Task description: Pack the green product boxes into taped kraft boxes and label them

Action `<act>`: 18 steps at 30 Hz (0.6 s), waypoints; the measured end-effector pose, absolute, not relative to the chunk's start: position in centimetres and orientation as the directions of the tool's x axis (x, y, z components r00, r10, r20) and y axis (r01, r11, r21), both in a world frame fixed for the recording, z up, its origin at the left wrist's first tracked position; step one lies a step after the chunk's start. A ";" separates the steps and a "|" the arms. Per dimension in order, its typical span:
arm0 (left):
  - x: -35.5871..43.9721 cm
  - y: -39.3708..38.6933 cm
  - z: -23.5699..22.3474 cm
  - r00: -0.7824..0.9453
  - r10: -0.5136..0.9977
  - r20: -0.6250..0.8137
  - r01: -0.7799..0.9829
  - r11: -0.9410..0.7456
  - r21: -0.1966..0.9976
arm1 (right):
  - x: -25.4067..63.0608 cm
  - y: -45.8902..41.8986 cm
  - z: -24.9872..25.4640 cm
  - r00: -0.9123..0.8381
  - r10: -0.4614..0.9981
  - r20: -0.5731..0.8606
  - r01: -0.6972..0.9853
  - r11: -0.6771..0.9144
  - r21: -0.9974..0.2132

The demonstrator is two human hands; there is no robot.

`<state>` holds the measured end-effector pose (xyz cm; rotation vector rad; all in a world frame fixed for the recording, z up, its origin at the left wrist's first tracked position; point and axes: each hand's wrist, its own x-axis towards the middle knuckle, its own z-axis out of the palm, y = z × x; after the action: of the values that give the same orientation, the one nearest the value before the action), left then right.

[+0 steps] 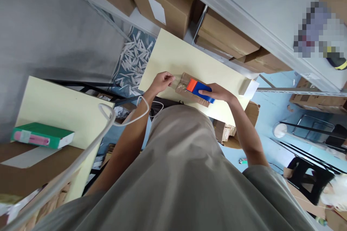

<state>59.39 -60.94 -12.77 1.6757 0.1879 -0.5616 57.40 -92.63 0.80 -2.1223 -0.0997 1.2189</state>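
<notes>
My right hand (217, 91) grips a blue tape dispenser (206, 90) with an orange front end, held against the top of a small brown cardboard box (200, 101). Shiny clear tape (181, 87) shows on the left part of the box. Just left of the box, my left hand (162, 81) is closed in a pinch, its fingertips by a faint clear strip that seems to run to the box. What lies between those fingertips is too small to make out. The box lies flat on a pale yellow tabletop (165, 54).
A white small box (248, 88) stands at the table's right end. Large cartons (165, 1) fill the shelf beyond. White pieces (135, 56) lie in a heap left of the table. A white cable (108, 126) loops near my left arm. A green box (40, 134) sits at left.
</notes>
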 end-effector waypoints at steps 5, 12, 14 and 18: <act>59.5 -61.4 -15.5 0.867 -0.159 -0.473 0.441 -0.198 0.875 | 58.5 -92.0 0.4 0.534 0.375 -0.758 -0.218 -0.804 -0.553; 58.5 -63.2 -17.9 0.860 -0.215 -0.464 0.440 -0.149 0.885 | 58.9 -91.5 0.0 0.520 0.351 -0.779 -0.226 -0.822 -0.522; 57.8 -63.4 -18.3 0.835 -0.215 -0.507 0.482 -0.160 0.861 | 58.9 -91.6 -0.1 0.528 0.348 -0.774 -0.221 -0.824 -0.522; 57.0 -63.1 -17.9 0.861 -0.060 -0.506 0.463 -0.321 0.826 | 58.9 -91.7 -0.6 0.528 0.345 -0.776 -0.201 -0.837 -0.508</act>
<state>57.02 -63.11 -17.94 1.8312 0.3035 -0.5409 58.91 -91.75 -0.58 -2.2162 -0.1169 1.2967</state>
